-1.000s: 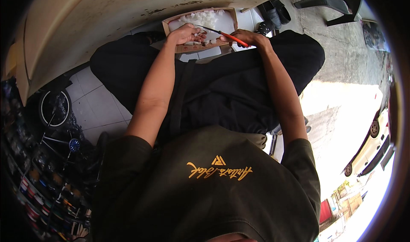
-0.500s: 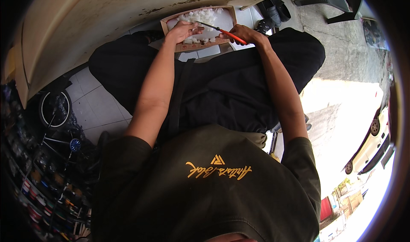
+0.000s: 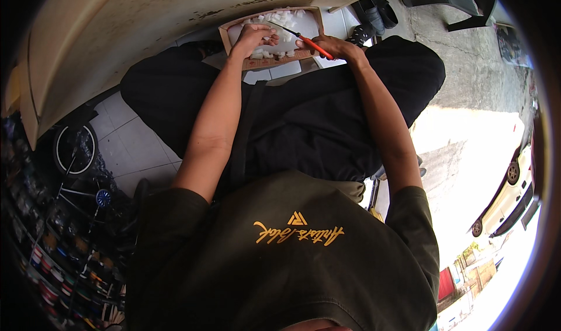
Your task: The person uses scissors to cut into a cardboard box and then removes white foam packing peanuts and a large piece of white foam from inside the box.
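Observation:
A shallow cardboard box (image 3: 321, 26) with a pale inside lies beyond my crossed legs. Small white chunks (image 3: 285, 19) are heaped along its far side, and several more white bits (image 3: 266, 54) lie by its near edge. My left hand (image 3: 256, 37) is over the box's left part, fingers curled together; what they pinch is too small to make out. My right hand (image 3: 332, 46), at the box's near right corner, is closed round a red-handled tool (image 3: 315, 47). The tool's long slim dark end, scissors-like, points left over the white chunks, near my left fingertips.
A stained cream panel (image 3: 175, 21) rises just beyond the box. Dark shoes (image 3: 374, 16) and a black chair part (image 3: 441, 2) are at the far right. On the left stand a white-rimmed wheel (image 3: 75, 148) and cluttered shelves (image 3: 58, 272). Outside, a parked car (image 3: 508, 191) shows.
My left hand has shifted slightly, its fingers turned a little. The tool has tipped and moved a touch to the left and up with my right hand.

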The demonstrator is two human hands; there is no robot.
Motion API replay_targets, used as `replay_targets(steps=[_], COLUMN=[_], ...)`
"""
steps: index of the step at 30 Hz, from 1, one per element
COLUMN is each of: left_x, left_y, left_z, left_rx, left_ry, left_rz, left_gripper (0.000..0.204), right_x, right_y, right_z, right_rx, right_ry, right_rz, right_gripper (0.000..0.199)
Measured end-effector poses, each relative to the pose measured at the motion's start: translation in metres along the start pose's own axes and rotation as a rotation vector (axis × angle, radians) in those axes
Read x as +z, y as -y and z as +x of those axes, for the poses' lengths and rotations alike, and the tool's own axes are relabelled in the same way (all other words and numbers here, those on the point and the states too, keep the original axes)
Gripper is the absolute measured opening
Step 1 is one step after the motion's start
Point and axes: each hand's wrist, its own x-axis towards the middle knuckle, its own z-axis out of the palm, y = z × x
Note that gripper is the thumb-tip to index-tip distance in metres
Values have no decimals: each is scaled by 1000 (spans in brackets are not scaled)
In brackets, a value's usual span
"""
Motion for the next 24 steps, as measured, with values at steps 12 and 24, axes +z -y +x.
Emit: replay_targets(steps=[12, 24], left_x=[8, 6], left_y=[-4, -3], left_z=[-4, 3], left_rx=[1, 1], left_ry=[26, -62], left_rz=[-63, -155], left_gripper=[26, 33], right_x=[7, 5], right_y=[-6, -12], right_z=[5, 13], right_rx=[-84, -232], right_ry=[-95, -78], right_rz=[11, -67], right_gripper=[105, 94])
